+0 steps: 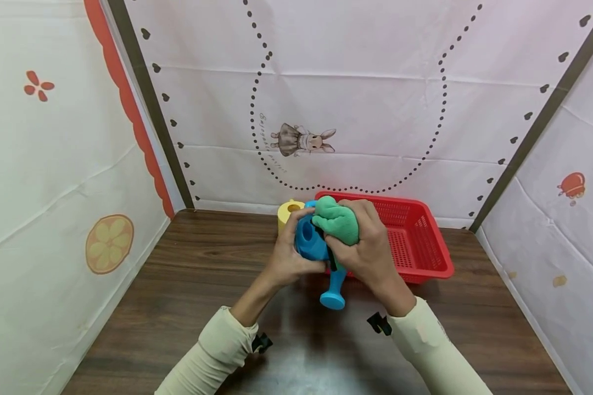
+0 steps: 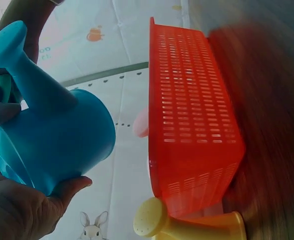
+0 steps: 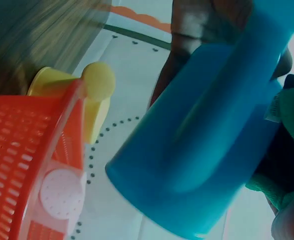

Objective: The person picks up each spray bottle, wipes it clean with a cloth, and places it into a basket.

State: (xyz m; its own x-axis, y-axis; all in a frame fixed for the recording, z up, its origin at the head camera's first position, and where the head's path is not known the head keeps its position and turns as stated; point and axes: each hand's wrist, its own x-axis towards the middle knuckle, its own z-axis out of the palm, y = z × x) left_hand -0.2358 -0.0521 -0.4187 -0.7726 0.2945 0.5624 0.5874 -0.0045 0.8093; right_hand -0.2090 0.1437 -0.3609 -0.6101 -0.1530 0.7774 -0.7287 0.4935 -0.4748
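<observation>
My left hand (image 1: 287,258) grips a blue toy watering can (image 1: 312,246) above the table, fingers and thumb spread around its body. The can is tilted, and its spout, ending in a round sprinkler head (image 1: 332,300), points toward me. A green cloth (image 1: 338,222) is bunched in my right hand (image 1: 373,249), which holds it against the can's side. From the right wrist, the cloth (image 3: 292,107) shows at the right edge, close beside the can. The spout and smooth body (image 2: 62,135) face the left wrist camera.
A red perforated basket (image 1: 427,241) stands behind and right of the hands. Inside it, the right wrist view shows a pale pink sprinkler head (image 3: 62,194). A yellow watering can (image 1: 289,209) is at the basket's left end. Printed cloth walls (image 1: 375,109) enclose the wooden table (image 1: 188,307).
</observation>
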